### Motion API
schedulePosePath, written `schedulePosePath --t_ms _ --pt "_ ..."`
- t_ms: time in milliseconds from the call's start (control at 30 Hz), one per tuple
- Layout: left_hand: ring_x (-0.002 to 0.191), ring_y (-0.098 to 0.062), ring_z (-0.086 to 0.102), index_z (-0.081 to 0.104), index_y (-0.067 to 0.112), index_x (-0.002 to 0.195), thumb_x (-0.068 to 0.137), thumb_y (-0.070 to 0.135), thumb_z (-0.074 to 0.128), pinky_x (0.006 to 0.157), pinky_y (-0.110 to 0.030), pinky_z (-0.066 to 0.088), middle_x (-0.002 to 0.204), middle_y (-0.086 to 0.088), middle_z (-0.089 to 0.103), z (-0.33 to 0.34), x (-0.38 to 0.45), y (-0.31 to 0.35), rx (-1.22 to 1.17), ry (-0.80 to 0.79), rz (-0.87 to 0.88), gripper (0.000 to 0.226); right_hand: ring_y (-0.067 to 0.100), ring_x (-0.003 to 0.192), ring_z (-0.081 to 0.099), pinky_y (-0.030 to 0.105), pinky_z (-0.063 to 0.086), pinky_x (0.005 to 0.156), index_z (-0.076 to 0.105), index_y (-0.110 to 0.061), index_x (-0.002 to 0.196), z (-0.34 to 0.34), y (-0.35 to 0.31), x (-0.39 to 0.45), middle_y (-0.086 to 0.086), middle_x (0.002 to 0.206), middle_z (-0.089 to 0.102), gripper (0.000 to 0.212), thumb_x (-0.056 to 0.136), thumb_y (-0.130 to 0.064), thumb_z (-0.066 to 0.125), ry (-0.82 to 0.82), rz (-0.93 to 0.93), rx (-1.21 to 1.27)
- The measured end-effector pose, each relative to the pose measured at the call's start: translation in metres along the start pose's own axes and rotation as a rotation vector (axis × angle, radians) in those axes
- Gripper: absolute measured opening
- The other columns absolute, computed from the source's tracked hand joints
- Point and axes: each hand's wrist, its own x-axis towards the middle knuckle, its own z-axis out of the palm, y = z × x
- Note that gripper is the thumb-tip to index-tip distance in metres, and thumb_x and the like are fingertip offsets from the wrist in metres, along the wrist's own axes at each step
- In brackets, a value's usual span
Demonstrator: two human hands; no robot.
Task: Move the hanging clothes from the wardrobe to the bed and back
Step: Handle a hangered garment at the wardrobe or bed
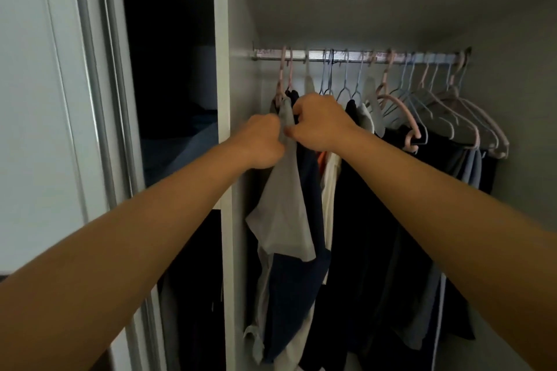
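Reference landmark: the hanging rail, which spans the open wardrobe compartment from its left wall to its right. The hanging clothes occupy the left and middle stretch below the rail, while the far right end of the rail carries a cluster of empty hangers (pink, blue and grey). The grey garment hangs from a pink hanger hooked over the rail's left end, in front of a dark blue garment. Both hands are raised just below the rail's left end. The left hand has its fingers curled and clenched into the grey garment's upper edge; the right hand pinches the same fabric from the other side, thumb toward the left hand. Judged step: gathering this garment at the shoulder before unhooking it for transfer to the bed, which is not in view. To perform it well, shift the grasp from cloth to the hanger neck directly below the rail, since pulling on fabric alone risks sliding the garment off its hanger. Lift the hook straight up until it clears the rail, then draw it outward. Keep the free hand under the cloth so the neighbouring dark garment is not dragged along. Take garments from the rail's left end toward the right, so none is skipped.
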Motion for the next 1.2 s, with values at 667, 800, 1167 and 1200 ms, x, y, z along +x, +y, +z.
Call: schedulePosePath --t_ms 667,800,1167,1200 --pt "0.065 -0.020 0.057 0.052 0.010 0.070 0.095 0.023 0.055 0.050 -0.029 0.040 0.071 -0.005 0.057 -0.001 0.021 -0.011 -0.025 -0.006 0.058 0.028 0.030 0.090 0.060 0.036 0.041 0.068 0.056 -0.006 0.094 0.028 -0.012 0.066 0.017 0.109 0.062 0.013 0.096 -0.018 0.051 0.257 0.179 -0.121" --pt "0.072 -0.023 0.062 0.059 0.006 0.084 0.094 0.026 0.054 0.059 -0.032 0.049 0.079 -0.007 0.062 -0.001 0.022 -0.010 -0.028 -0.002 0.053 0.023 0.031 0.086 0.059 0.033 0.040 0.064 0.039 -0.010 0.070 0.015 -0.010 0.067 0.018 0.101 0.063 0.030 0.097 -0.014 0.051 0.289 0.156 -0.111" --pt "0.104 -0.029 0.054 0.029 0.010 0.139 0.093 0.026 0.054 0.075 -0.034 0.043 0.122 -0.012 0.050 -0.001 0.020 -0.006 -0.187 0.087 0.001 0.054 0.022 0.067 0.047 0.026 0.031 0.050 0.036 -0.014 0.061 -0.016 0.000 0.055 0.002 0.066 0.042 0.037 0.096 -0.008 0.047 0.341 0.120 -0.067" --pt "0.105 -0.029 0.054 0.030 0.010 0.138 0.094 0.025 0.054 0.076 -0.034 0.043 0.123 -0.013 0.049 -0.001 0.020 -0.006 -0.189 0.088 -0.009 0.052 0.020 0.063 0.045 0.026 0.027 0.046 0.035 -0.013 0.060 -0.016 0.003 0.050 0.001 0.063 0.040 0.038 0.095 -0.007 0.048 0.340 0.112 -0.064"
